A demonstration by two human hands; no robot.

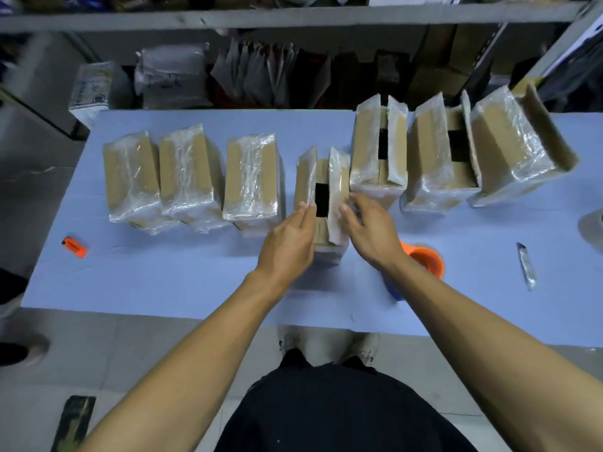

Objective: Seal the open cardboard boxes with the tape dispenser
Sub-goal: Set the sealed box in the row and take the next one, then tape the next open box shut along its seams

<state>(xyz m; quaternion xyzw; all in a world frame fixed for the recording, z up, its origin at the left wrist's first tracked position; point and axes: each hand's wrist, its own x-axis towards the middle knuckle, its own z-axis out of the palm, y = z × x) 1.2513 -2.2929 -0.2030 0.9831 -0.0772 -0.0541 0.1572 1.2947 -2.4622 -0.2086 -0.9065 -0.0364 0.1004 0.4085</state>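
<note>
1. Nearest the table (169,288) edge, both forearms reach in over the blue top, so the work sits right in front of the person and there is room to bear down from above

2. The left hand (288,244) lies flat with straight fingers against the outside of the left flap of the open box (321,203), pressing it rather than gripping it; the right hand (367,231) has its fingers loosely bent at the right flap, and I can't tell whether it pinches the flap or only touches it

3. The flaps stand up with a dark gap between them, so I'd say the step is folding them shut; both should come down together and meet edge to edge before any tape goes on

4. The tape dispenser (424,261), orange with a blue part, lies just beside the right forearm and is half hidden by it. One hand ought to hold the flaps flat while the other fetches it

5. To the left stand three sealed boxes (192,172) under glossy tape; to the right, three more open boxes (439,158) wait their turn

6. Well apart lie an orange cutter (74,246) at far left and a grey knife (527,265) at right; behind the table, shelves (293,16) hold bagged stock
</note>
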